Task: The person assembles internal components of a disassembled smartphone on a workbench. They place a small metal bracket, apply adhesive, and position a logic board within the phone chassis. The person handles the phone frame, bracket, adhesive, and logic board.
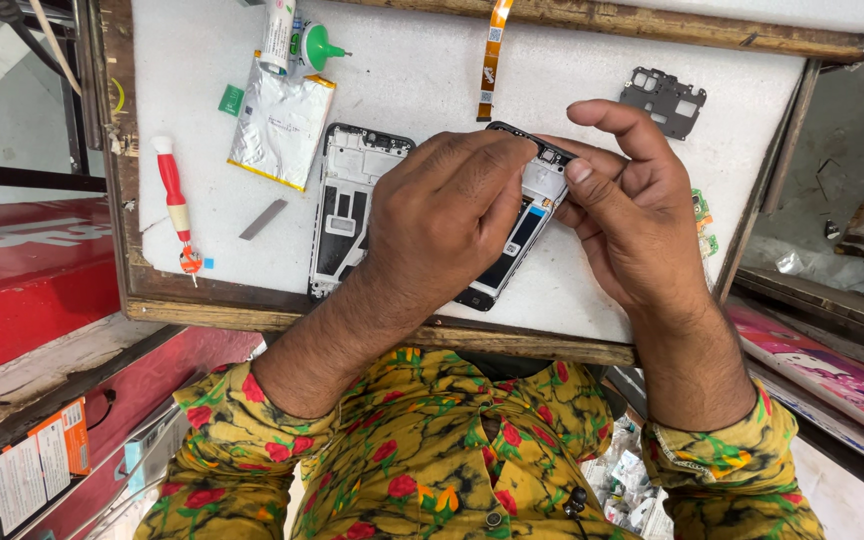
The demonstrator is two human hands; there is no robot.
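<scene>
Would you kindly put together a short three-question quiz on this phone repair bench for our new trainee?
1. True or false: the left hand and the right hand both rest on the opened phone.
2. Which lies nearest the bench's left edge: A) the dark metal plate, B) the red and white screwdriver, C) the orange ribbon cable?
3. Fill in: the silver battery lies just below a glue bottle with a ____ cap.

Key: 1 true; 2 B; 3 green.
</scene>
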